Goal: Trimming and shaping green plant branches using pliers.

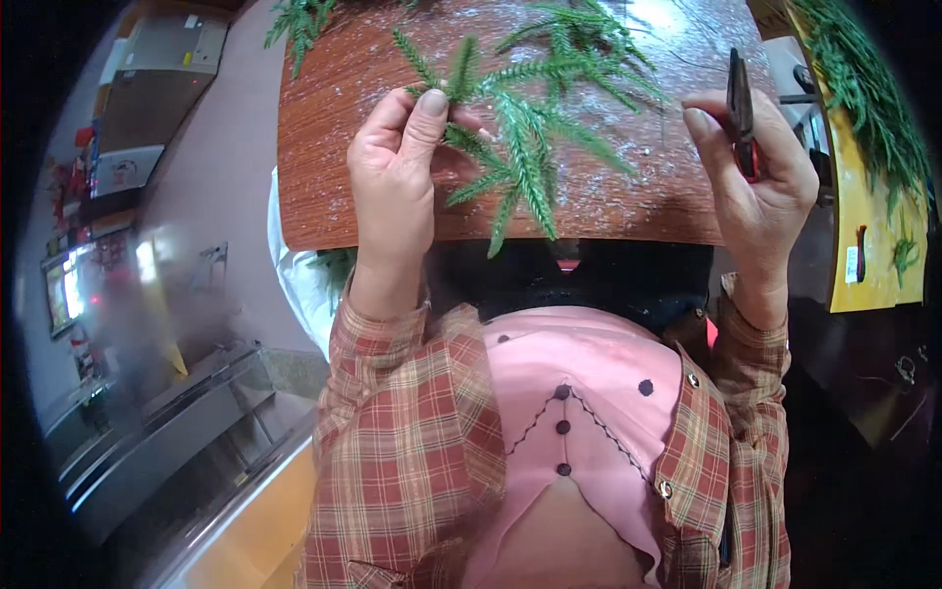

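A reddish-brown wooden table (pixel 324 191) fills the upper middle of the view, dusted with white flecks, with a pale wall (pixel 221 147) to its left and a yellow board (pixel 849 285) at its right. The left hand (pixel 397 147) pinches a green artificial-looking sprig (pixel 530 162) between thumb and fingertips near its upper left part; the sprig fans out to the right over the table, its lowest tips reaching past the near edge. The right hand (pixel 770 182) is curled around a hand tool (pixel 739 103) with dark jaws and a red grip — the jaws point up, and whether they are parted I cannot tell. The tool is well apart from the sprig. More green sprigs (pixel 603 44) lie at the table's far side, just beyond the held one, and a heap of greenery (pixel 868 83) covers the board's far part — nearer, a red-and-black object (pixel 862 253) lies beside a white label (pixel 851 265).
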{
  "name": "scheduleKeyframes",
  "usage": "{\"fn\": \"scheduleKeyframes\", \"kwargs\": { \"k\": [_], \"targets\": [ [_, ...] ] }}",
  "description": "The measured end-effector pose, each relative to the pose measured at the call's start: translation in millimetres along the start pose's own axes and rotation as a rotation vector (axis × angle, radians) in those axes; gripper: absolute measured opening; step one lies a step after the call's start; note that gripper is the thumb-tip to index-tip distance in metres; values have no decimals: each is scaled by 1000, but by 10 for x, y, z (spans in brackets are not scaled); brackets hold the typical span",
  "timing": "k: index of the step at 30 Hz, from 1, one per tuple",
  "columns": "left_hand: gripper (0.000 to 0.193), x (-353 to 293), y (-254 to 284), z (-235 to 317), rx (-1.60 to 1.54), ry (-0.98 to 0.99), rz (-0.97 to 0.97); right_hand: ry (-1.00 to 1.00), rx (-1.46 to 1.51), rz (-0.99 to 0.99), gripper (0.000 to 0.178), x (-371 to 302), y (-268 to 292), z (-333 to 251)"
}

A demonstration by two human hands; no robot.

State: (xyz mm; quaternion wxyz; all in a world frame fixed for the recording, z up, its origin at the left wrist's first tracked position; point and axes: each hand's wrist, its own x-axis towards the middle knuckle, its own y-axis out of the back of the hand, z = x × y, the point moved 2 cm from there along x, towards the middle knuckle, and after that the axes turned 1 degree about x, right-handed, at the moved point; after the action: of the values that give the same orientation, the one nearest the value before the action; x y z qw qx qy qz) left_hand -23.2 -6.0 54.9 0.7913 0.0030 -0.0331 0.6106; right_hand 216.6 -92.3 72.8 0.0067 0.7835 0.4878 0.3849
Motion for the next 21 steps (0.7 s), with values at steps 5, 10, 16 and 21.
{"fn": "scheduleKeyframes", "kwargs": {
  "k": [5,10,16,21],
  "targets": [
    [20,10,20,82,-16,-71,-32,2,45,-77,11,-22,-102,-66],
    [17,-90,-110,208,274,-314,-121,-298,344,-174,14,-92,-216,-145],
    [25,19,-212,215,645,-781,-188,-171,315,-311,20,-197,-497,-187],
    [30,-115,-25,228,370,-883,285,-657,547,-121,20,-255,-490,-101]
  ]
}}
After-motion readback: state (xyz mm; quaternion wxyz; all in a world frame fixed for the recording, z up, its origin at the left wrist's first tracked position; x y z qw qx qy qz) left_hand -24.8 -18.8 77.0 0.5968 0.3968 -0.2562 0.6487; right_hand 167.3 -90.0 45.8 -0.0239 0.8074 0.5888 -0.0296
